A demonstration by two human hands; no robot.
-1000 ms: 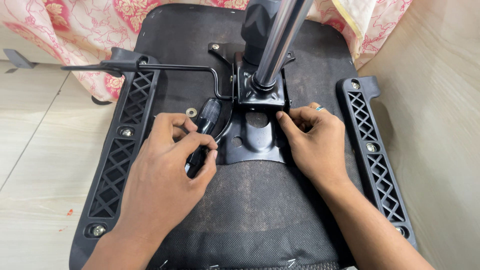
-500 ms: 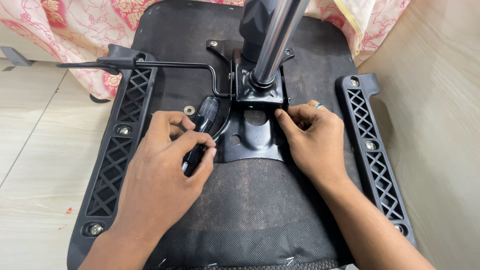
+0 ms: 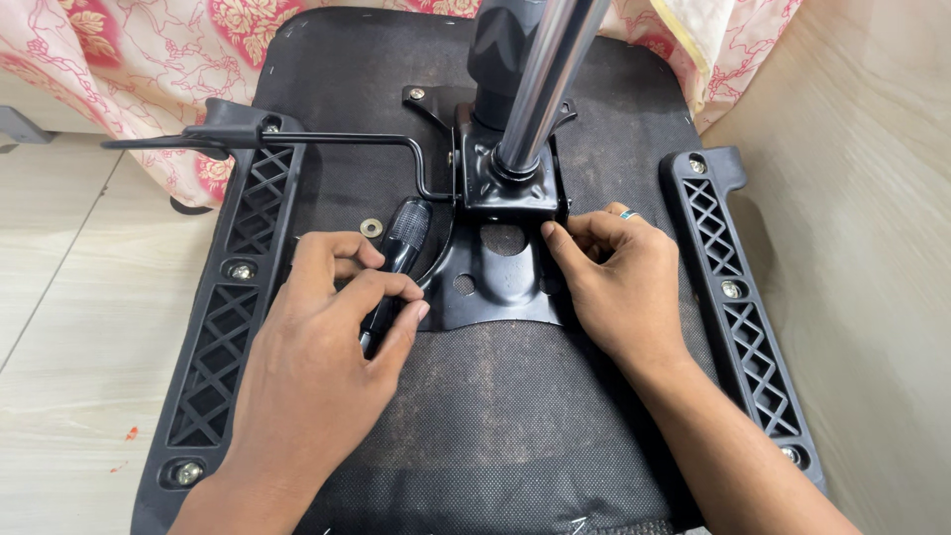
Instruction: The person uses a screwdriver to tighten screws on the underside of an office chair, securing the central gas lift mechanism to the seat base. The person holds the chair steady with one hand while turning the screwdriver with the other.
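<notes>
Fingers (image 3: 391, 297) of the left hand (image 3: 317, 357) wrap a black screwdriver handle (image 3: 401, 248) beside the seat plate (image 3: 500, 277); the right hand (image 3: 609, 282) pinches the plate's edge, best held square.

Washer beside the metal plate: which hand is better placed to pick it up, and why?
Left hand. It lies right next to the washer, though holding a black handle; the right hand is across the metal plate.

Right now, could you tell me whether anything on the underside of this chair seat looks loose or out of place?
Yes: a small metal washer lies loose on the black fabric of the seat underside, just left of the black-handled tool in the left hand. It sits on no bolt or hole.
</notes>
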